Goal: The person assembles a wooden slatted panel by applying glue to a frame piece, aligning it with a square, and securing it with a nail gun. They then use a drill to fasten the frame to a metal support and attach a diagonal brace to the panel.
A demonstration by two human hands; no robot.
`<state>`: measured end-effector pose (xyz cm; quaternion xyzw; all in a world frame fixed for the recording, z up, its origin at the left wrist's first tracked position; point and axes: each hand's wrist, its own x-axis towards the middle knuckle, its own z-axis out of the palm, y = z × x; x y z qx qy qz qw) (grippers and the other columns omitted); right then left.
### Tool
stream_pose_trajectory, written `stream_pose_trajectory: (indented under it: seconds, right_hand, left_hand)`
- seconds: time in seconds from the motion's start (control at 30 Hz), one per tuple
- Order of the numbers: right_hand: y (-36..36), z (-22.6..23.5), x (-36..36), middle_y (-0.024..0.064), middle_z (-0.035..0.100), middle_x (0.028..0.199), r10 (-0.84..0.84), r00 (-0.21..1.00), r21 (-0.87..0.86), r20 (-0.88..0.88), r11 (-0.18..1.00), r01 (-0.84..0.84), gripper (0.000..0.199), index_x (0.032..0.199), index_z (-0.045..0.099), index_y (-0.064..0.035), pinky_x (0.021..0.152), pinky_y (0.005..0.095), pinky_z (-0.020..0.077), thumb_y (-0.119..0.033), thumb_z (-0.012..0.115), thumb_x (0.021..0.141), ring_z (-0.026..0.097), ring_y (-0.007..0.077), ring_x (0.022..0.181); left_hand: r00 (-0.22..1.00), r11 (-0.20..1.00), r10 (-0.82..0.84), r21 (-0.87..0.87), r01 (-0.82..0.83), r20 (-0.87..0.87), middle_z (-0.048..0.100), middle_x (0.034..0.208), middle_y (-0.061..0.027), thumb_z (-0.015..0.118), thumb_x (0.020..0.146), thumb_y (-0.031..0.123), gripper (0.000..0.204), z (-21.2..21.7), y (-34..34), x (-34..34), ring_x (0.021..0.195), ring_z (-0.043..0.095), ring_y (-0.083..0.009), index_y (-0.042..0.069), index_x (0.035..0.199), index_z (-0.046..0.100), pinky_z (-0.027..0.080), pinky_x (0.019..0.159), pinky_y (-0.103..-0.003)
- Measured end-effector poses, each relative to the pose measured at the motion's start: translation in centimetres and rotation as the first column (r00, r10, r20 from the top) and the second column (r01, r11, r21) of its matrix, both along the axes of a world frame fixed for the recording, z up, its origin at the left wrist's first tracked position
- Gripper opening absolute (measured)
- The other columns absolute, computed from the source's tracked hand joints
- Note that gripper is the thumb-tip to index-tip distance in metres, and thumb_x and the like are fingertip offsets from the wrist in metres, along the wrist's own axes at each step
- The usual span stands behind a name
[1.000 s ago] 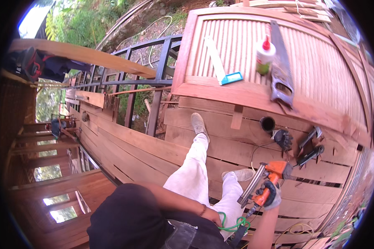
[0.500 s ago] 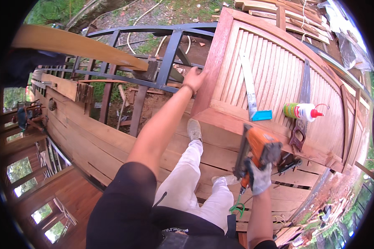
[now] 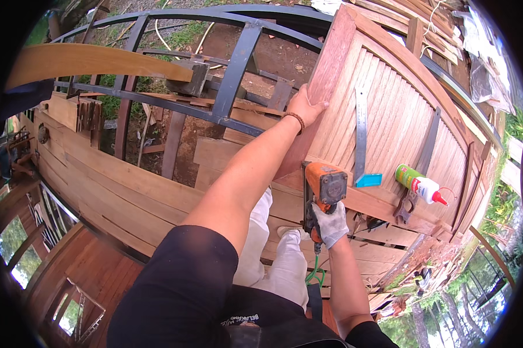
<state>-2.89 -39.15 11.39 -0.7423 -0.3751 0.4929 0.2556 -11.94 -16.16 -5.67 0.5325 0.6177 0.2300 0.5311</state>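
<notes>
My left hand point(image 3: 307, 109), bare with a beaded bracelet, grips the left edge of a reddish wooden louvered panel point(image 3: 331, 139). Its thumb lies over the frame, and the other fingers are partly hidden. In my right hand point(image 3: 331, 225), which wears a whitish work glove, is an orange and black nail gun point(image 3: 326, 178). The gun is over the panel's near-left corner; I cannot tell whether its nose touches the wood. A green air hose point(image 3: 315, 272) hangs from its handle. On the panel lie a try square point(image 3: 361, 133), a handsaw point(image 3: 428, 142) and a glue bottle point(image 3: 421, 184).
A dark metal frame point(image 3: 235, 69) with open gaps curves along the far left. A long plank point(image 3: 99, 62) juts in from the left above it. Wooden decking point(image 3: 128, 191) runs beneath, with gaps between boards at right. Stacked timber point(image 3: 415, 35) lies beyond the panel.
The nail gun has moved left and up, from beside the panel's near edge to its near-left corner. My left hand has stayed at the panel's left edge; the view has shifted.
</notes>
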Motion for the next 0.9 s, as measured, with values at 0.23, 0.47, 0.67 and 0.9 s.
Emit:
stream_pose_trajectory:
  seconds: [0.23,0.47,0.67,0.9]
  right_hand:
    - [-1.4,-1.8,0.0,0.0186,0.068,0.075,0.250,0.895,0.006,0.368,0.963,-0.271,0.022,0.087,0.067,-0.0020,0.068,0.0432,0.0518,-0.023,0.069,0.079,0.066,0.0366,0.072]
    - [1.6,0.6,-0.4,0.0186,0.067,0.074,0.126,0.975,-0.151,0.185,0.984,-0.098,0.020,0.083,0.066,-0.0019,0.069,0.0434,0.0517,-0.021,0.069,0.079,0.067,0.0373,0.075]
    - [6.6,-1.2,6.9,0.0195,0.065,0.088,0.310,0.713,0.117,0.629,0.869,-0.481,0.028,0.098,0.063,0.0012,0.083,0.0440,0.0483,-0.022,0.069,0.084,0.061,0.0398,0.087]
    - [26.3,0.8,9.3,0.0059,0.058,0.065,-0.198,0.958,-0.066,-0.209,0.980,0.188,0.015,0.092,0.062,-0.0045,0.044,0.0339,0.0485,-0.017,0.068,0.086,0.056,0.0183,0.049]
  left_hand:
    - [0.999,0.999,-0.019,-0.030,0.019,-0.027,0.054,0.132,-0.0269,0.078,0.078,0.034,0.088,1.5,-0.1,-0.2,0.126,0.052,-0.0347,-0.009,0.142,0.034,0.041,0.106,-0.037]
    - [1.000,0.997,-0.018,-0.080,0.019,0.015,0.048,0.138,-0.0286,0.078,0.078,0.036,0.095,1.2,-0.3,-0.3,0.129,0.048,-0.0359,-0.009,0.146,0.027,0.039,0.108,-0.038]
    - [1.000,1.000,-0.014,-0.001,0.014,0.009,0.056,0.126,-0.0267,0.076,0.079,0.035,0.096,1.9,-0.4,0.2,0.118,0.055,-0.0387,0.014,0.154,0.021,0.044,0.101,-0.043]
    - [0.999,0.997,0.016,0.075,-0.013,-0.035,0.059,0.113,-0.0239,0.077,0.078,0.034,0.095,1.4,-0.5,0.4,0.107,0.059,-0.0377,0.025,0.154,0.022,0.047,0.095,-0.043]
